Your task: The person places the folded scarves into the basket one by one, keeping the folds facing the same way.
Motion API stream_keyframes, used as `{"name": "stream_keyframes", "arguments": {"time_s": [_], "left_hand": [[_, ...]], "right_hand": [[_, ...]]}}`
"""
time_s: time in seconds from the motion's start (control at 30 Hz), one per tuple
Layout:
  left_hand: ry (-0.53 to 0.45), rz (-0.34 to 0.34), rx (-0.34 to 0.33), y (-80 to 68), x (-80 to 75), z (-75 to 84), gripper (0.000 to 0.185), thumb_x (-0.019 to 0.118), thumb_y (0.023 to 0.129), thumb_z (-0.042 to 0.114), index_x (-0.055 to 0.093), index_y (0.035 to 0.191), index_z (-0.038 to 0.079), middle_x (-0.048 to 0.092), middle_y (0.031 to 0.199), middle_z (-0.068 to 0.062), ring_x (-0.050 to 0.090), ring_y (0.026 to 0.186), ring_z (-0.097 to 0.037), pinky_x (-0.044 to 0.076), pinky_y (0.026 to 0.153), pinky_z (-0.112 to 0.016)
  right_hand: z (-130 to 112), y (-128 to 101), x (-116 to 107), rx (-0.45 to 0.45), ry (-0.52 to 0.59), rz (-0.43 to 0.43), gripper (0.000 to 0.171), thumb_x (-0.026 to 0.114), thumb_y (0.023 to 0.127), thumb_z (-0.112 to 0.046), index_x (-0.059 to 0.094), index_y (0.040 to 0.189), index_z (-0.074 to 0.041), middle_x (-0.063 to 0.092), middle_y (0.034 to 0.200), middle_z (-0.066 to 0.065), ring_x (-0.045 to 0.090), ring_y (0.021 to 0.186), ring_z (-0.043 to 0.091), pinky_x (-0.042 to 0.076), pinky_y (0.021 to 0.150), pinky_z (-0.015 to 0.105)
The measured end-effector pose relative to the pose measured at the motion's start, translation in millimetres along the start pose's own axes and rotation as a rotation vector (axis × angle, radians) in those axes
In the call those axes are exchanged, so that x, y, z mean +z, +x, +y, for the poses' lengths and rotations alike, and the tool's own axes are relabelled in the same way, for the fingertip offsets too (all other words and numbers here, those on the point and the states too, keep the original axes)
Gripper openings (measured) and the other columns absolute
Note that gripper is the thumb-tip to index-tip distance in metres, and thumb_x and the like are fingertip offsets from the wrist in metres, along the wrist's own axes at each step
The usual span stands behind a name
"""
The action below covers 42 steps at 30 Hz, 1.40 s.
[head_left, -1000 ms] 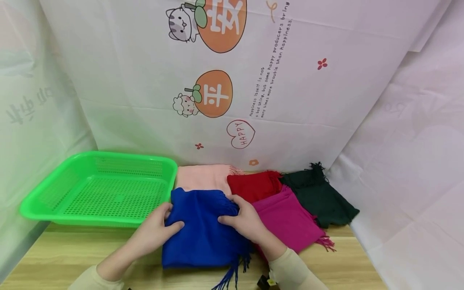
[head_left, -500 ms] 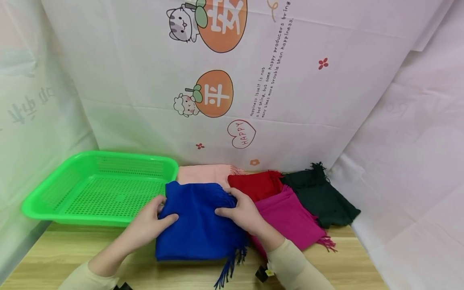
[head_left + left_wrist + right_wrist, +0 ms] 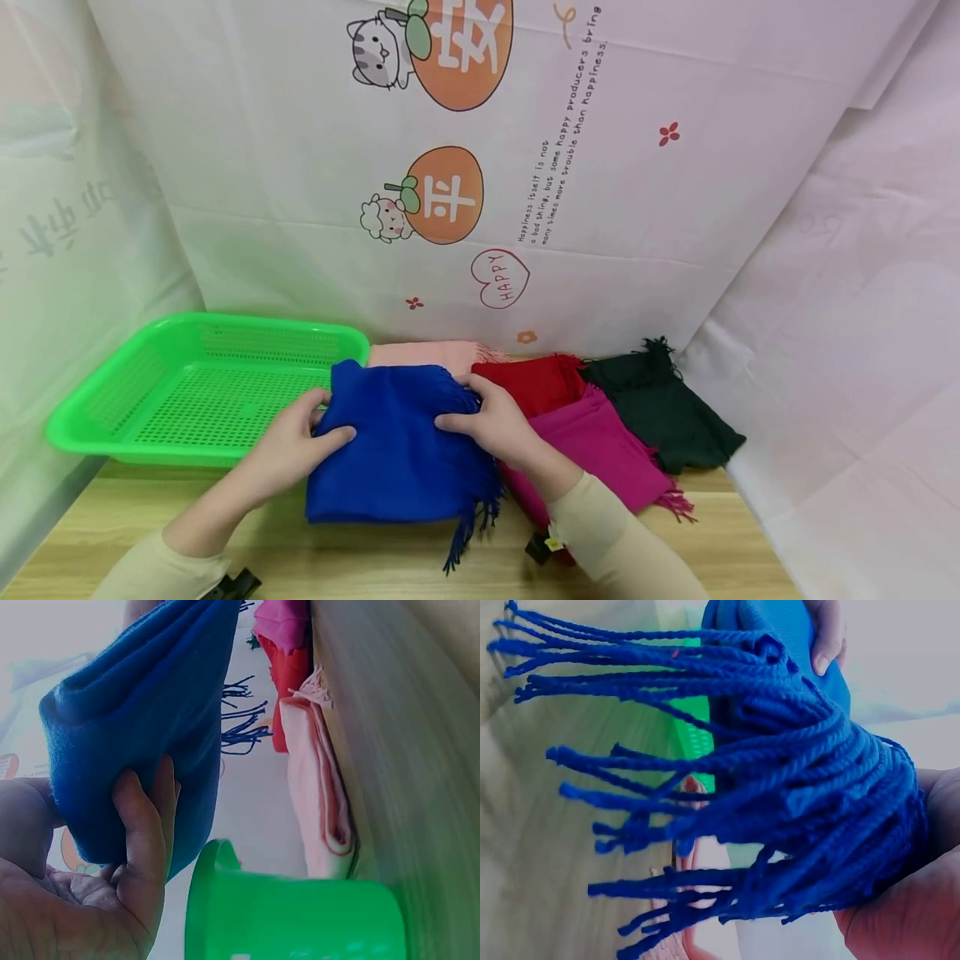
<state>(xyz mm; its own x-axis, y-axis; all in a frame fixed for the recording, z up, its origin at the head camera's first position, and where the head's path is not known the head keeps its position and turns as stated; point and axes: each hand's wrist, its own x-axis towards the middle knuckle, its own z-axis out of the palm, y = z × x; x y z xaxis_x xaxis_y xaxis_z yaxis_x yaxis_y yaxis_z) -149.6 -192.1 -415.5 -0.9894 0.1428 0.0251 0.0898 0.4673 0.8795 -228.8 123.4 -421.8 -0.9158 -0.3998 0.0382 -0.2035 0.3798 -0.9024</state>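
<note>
Blue scarf (image 3: 393, 450) between the fingers (image 3: 141, 829)

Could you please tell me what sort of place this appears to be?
Probably a small screened-off work area, though the wider room is out of view: white printed sheets rise behind and beside a wooden table bearing a green basket, and a blue scarf is held over it.

Your left hand (image 3: 288, 446) grips, its thumb (image 3: 333, 439) lying across from the bent fingers (image 3: 142, 836). Your right hand (image 3: 501, 423) grips likewise, thumb pointing inward, nearer you than its fingers. Both forearms (image 3: 618, 533) slant in from behind the fingers.
</note>
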Motion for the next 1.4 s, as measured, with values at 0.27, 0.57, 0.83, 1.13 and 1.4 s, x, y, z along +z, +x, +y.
{"name": "stream_keyframes", "arguments": {"time_s": [0.27,0.57,0.83,1.13,1.4], "left_hand": [[-0.015,-0.013,-0.003,2.4,-16.4,0.2,0.052,0.076,0.108,0.026,0.051,0.144,-0.004,0.077,0.092,-0.007,0.073,0.080,-0.023,0.060,0.070,-0.037],[-0.104,-0.041,-0.022,7.7,-33.0,-6.4,0.048,0.074,0.109,0.021,0.049,0.141,-0.005,0.078,0.093,-0.012,0.077,0.081,-0.029,0.064,0.070,-0.039],[-0.084,-0.031,-0.026,13.9,-47.5,-8.2,0.049,0.073,0.109,0.021,0.049,0.142,-0.005,0.076,0.096,-0.012,0.075,0.083,-0.026,0.062,0.071,-0.038],[-0.053,-0.026,-0.040,20.4,-61.9,-15.1,0.047,0.072,0.110,0.022,0.049,0.140,-0.005,0.076,0.101,-0.013,0.074,0.087,-0.026,0.062,0.073,-0.038],[0.027,0.005,-0.046,25.8,-73.2,-20.9,0.052,0.072,0.111,0.026,0.048,0.144,-0.005,0.076,0.107,-0.014,0.073,0.091,-0.024,0.062,0.075,-0.037]], "right_hand": [[-11,10,-3,-0.005,-0.056,-0.011,0.059,0.091,0.094,-0.035,0.068,0.146,-0.017,0.072,0.137,-0.001,0.068,0.124,0.023,0.056,0.111,0.055],[-22,23,1,-0.016,-0.074,-0.039,0.049,0.090,0.095,-0.039,0.070,0.137,-0.021,0.071,0.137,-0.001,0.067,0.126,0.025,0.055,0.112,0.056],[-27,42,5,-0.096,0.067,-0.111,0.041,0.089,0.097,-0.022,0.077,0.136,-0.026,0.073,0.139,-0.005,0.068,0.130,0.020,0.055,0.114,0.052],[-32,54,12,-0.071,0.074,-0.127,0.050,0.088,0.098,-0.024,0.074,0.145,-0.027,0.070,0.144,-0.005,0.066,0.132,0.021,0.054,0.116,0.052],[-36,65,22,0.014,0.011,-0.075,0.065,0.090,0.095,-0.032,0.066,0.152,-0.015,0.069,0.148,0.004,0.065,0.134,0.029,0.053,0.116,0.056]]}}
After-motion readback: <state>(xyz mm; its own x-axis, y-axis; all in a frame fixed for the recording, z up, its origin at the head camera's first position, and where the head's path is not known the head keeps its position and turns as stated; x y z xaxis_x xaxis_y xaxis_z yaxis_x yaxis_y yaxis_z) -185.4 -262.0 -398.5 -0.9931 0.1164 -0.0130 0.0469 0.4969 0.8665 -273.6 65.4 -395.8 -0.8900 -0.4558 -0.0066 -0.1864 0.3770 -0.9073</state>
